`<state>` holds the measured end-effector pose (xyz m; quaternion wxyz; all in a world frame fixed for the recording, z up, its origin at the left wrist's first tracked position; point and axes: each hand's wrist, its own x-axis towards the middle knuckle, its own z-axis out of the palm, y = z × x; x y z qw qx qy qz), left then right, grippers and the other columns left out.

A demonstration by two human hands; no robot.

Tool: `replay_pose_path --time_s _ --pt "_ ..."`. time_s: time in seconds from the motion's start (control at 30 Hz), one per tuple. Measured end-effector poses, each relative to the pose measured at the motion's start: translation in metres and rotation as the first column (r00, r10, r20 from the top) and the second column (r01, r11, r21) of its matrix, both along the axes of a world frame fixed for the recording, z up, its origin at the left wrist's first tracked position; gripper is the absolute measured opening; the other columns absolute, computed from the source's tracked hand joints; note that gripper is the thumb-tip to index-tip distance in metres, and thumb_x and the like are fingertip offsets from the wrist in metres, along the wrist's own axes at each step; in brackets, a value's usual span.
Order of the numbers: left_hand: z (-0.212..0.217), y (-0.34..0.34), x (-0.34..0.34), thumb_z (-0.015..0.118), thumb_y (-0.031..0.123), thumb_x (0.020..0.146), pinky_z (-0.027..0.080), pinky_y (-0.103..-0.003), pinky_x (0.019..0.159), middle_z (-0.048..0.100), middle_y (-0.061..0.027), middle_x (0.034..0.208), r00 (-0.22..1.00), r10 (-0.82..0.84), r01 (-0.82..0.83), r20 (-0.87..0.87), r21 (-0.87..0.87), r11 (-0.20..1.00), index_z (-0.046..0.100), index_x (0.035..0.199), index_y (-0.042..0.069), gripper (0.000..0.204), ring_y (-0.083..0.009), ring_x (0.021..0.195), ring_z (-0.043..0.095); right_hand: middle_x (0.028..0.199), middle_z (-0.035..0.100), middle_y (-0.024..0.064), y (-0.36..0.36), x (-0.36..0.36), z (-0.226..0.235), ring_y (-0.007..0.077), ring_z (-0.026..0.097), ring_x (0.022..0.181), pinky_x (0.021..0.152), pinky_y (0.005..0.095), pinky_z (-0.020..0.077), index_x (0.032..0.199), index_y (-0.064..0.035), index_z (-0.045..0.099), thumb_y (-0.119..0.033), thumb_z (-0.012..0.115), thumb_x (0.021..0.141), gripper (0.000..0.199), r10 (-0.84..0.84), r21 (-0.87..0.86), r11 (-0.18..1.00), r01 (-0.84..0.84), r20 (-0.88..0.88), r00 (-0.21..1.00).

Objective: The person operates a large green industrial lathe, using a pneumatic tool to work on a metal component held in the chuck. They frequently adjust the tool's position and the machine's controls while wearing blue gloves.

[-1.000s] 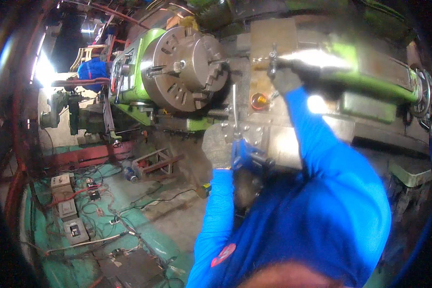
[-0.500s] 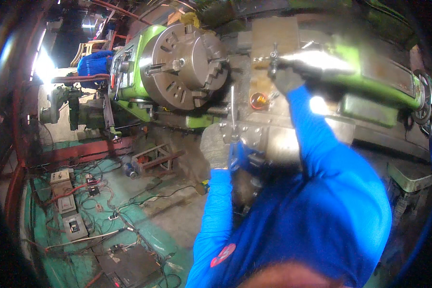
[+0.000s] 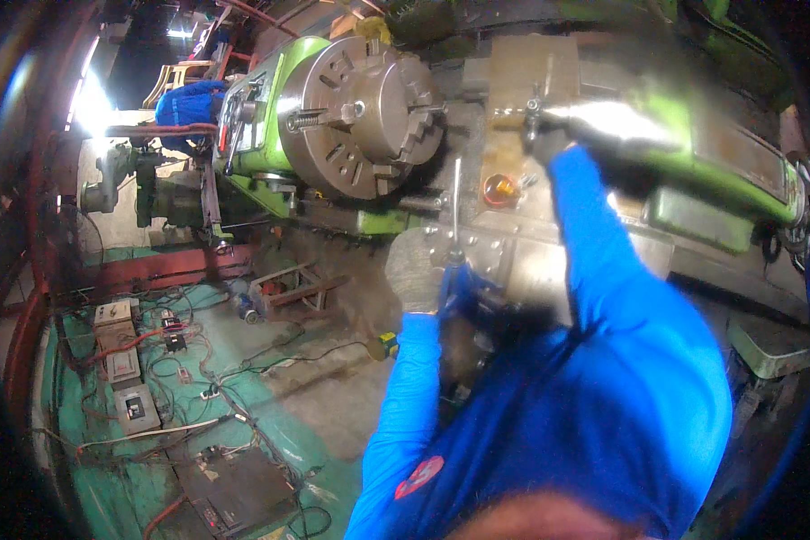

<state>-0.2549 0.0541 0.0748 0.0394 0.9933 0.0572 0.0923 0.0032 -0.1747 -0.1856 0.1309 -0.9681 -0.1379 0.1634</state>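
My left hand (image 3: 411, 270), in a grey knit glove, is at the front of a green lathe, left of an upright metal lever (image 3: 457, 202). Its fingers are mostly hidden, and I cannot tell whether it grips anything. Stretched farther out, my gloved right hand (image 3: 552, 153) is in shadow beside a dark metal handle (image 3: 533, 112) on the lathe's carriage; its fingers do not show clearly. Near it lies a round container with amber contents (image 3: 499, 190). The large chuck (image 3: 328, 121) with stepped jaws faces the carriage from the left.
At right stands the lathe's green tailstock (image 3: 720, 162). Grey electrical boxes (image 3: 135, 407) and tangled cables spread over the green floor at lower left. A rusty metal frame (image 3: 306, 292) stands below the chuck. Another person in blue (image 3: 187, 106) is at the far left.
The whole view has shifted slightly, so the lathe appears a little farther right. Both hands stay close to the same parts of the machine.
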Motion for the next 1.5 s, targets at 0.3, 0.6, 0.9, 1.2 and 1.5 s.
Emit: replay_pose_path --time_s 0.3,0.6,0.9,1.2,1.5 --pt "-0.012 0.013 -0.003 0.071 0.037 0.085 0.054 -0.049 0.091 0.069 -0.0157 0.114 0.999 -0.013 0.012 -0.040 -0.018 1.000 0.069 0.115 0.009 0.041 -0.0374 0.107 0.065 0.128 0.067 0.0251 -0.006 0.004 0.020 0.0388 0.065 0.119 0.100 0.0493 0.0498 0.128 -0.0103 0.069 -0.042 0.052 0.099 0.046 0.137 0.124 0.985 -0.116 -0.179 0.974" --pt "-0.008 0.010 -0.006 0.069 0.037 0.086 0.053 -0.048 0.094 0.069 -0.0088 0.116 0.996 -0.090 0.090 0.021 0.034 0.995 0.074 0.111 0.016 0.034 -0.0344 0.110 0.064 0.126 0.067 0.0267 -0.004 -0.001 -0.025 0.0428 0.066 0.116 0.103 0.0567 0.0492 0.134 -0.0097 0.061 -0.047 0.051 0.102 0.050 -0.131 0.268 0.949 0.168 -0.151 0.980" --pt "-0.010 0.012 -0.010 0.069 0.036 0.088 0.052 -0.048 0.096 0.069 -0.0106 0.117 0.989 -0.126 0.122 0.075 0.058 0.991 0.072 0.116 0.013 0.036 -0.0349 0.111 0.064 0.123 0.071 0.0186 -0.010 -0.050 0.065 0.0378 0.067 0.116 0.107 0.0515 0.0485 0.129 -0.0173 0.068 -0.048 0.045 0.104 0.046 -0.260 0.269 0.927 0.260 -0.038 0.965" --pt "-0.028 0.025 -0.014 0.072 0.039 0.084 0.053 -0.047 0.092 0.069 -0.0123 0.113 0.987 -0.105 0.090 0.121 0.126 0.988 0.071 0.113 0.012 0.040 -0.0342 0.107 0.065 0.134 0.066 0.0166 -0.005 -0.049 0.073 0.0331 0.062 0.124 0.106 0.0450 0.0489 0.120 -0.0152 0.070 -0.041 0.039 0.107 0.043 -0.228 0.112 0.964 0.240 -0.106 0.968" --pt "-0.018 0.019 -0.014 0.070 0.036 0.084 0.052 -0.048 0.096 0.069 -0.0111 0.115 0.987 -0.141 0.129 0.071 0.149 0.980 0.073 0.114 0.014 0.037 -0.0351 0.109 0.064 0.133 0.060 0.0198 -0.001 -0.048 -0.043 0.0349 0.059 0.114 0.097 0.0476 0.0513 0.125 -0.0045 0.056 -0.029 0.047 0.105 0.033 -0.546 0.962 -0.029 0.272 -0.243 0.802"
